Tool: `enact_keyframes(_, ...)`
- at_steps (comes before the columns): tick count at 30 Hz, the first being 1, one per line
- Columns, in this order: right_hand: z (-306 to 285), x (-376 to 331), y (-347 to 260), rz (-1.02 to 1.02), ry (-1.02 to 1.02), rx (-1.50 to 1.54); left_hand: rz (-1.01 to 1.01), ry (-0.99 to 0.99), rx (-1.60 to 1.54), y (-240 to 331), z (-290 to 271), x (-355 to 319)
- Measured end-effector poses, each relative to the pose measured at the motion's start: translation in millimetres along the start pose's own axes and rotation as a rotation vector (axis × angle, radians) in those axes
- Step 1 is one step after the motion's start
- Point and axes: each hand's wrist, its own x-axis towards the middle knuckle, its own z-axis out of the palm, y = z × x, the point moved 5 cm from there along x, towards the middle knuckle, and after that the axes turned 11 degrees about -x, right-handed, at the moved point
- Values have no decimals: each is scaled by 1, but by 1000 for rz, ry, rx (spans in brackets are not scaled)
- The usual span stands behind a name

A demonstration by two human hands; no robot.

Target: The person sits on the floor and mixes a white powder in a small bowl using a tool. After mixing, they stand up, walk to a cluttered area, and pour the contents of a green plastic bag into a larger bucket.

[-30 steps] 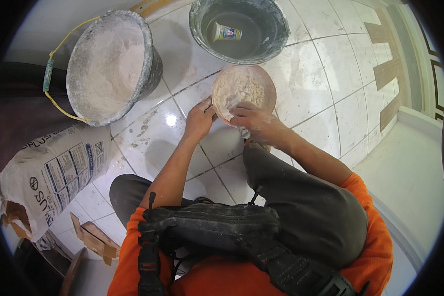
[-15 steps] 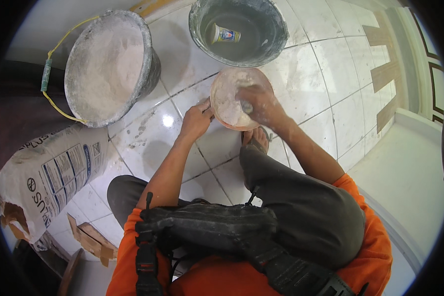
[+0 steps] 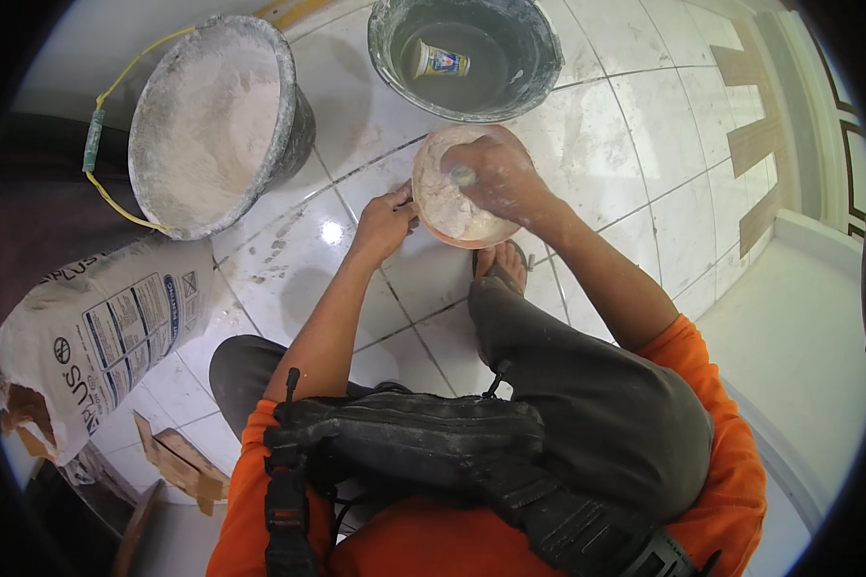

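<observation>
My right hand [image 3: 496, 178] covers the far side of the small round powder-filled bowl [image 3: 452, 207], hiding whatever my fingers grip. My foot [image 3: 500, 264] is half hidden under my knee, and the torn paper sack [image 3: 87, 337] runs off the left edge.

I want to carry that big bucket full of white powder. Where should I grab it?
Grab the big bucket by its yellow wire handle, at the green grip on its left side. The handle hangs down outside the rim, so reach from the left and lift it up over the top.

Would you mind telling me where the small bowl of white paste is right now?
In the head view, the small bowl sits upper centre, held between the left hand and right hand, just below the dark bucket.
</observation>
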Motion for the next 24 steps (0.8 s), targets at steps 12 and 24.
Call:
enact_keyframes(12, 19, -67, -44, -360, -324, 0, -19, -49, -131, -2, -6, 1)
enact_keyframes(24, 2, -13, -27, -81, 26, 210, -52, -72, -236, -1, -5, 4)
